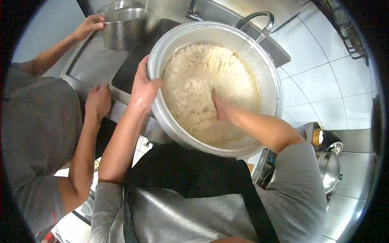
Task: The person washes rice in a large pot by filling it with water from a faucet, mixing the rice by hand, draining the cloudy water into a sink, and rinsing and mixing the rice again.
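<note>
A big round metal pot (pixel 272 81) sits tilted before me at the sink, holding pale rice grains (pixel 196 91) in cloudy water. My left hand (pixel 146 87) clasps the pot's left rim, thumb on top and fingers around the outer side. Down in the middle of the wet rice is my right hand (pixel 222 106), its fingers sunk out of sight, so their shape cannot be seen. A thin stream of water runs from a curved faucet (pixel 265 28) into the pot at its upper right.
At my left stands another person in a grey shirt (pixel 40 137), one hand (pixel 91 26) on the rim of a steel pot (pixel 121 34), the other (pixel 98 101) near the sink edge. White wall tiles (pixel 324 81) rise at right. A metal lidded pan (pixel 329 170) stands lower right.
</note>
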Action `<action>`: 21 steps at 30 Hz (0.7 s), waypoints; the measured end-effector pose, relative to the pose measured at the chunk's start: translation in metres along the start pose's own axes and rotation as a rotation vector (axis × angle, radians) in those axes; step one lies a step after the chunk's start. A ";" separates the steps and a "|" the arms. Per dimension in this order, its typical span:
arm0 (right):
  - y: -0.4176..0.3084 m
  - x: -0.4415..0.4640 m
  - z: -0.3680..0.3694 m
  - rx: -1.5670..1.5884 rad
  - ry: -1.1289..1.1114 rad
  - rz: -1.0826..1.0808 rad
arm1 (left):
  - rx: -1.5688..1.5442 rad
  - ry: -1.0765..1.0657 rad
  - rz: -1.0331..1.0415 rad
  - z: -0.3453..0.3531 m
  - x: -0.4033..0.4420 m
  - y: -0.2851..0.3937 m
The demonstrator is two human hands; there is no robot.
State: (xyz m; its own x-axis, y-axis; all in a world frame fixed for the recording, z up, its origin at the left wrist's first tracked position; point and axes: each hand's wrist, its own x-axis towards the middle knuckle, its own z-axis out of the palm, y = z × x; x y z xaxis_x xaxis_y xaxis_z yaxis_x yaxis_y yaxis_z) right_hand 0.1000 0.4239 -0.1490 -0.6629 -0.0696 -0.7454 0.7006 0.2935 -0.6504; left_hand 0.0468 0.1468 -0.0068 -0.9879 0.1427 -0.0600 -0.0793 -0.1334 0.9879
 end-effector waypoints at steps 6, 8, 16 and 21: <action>-0.109 0.045 -0.078 -1.474 0.399 -0.289 | -0.012 -0.013 0.010 0.001 -0.004 0.002; -0.152 0.013 -0.068 -1.261 0.643 -0.311 | -0.037 -0.008 0.010 0.000 -0.004 -0.001; -0.213 0.065 0.007 -1.128 0.240 -0.475 | 0.036 -0.025 0.033 -0.003 0.002 -0.005; -0.167 0.016 0.051 -1.384 -0.274 -0.488 | -0.019 -0.038 0.009 -0.003 -0.005 -0.004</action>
State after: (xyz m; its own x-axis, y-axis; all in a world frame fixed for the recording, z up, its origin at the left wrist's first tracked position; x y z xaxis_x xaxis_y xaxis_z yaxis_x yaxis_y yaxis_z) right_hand -0.0142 0.3247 -0.0593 -0.5730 -0.5512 -0.6065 -0.4734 0.8267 -0.3040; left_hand 0.0512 0.1435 -0.0111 -0.9829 0.1787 -0.0453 -0.0733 -0.1533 0.9855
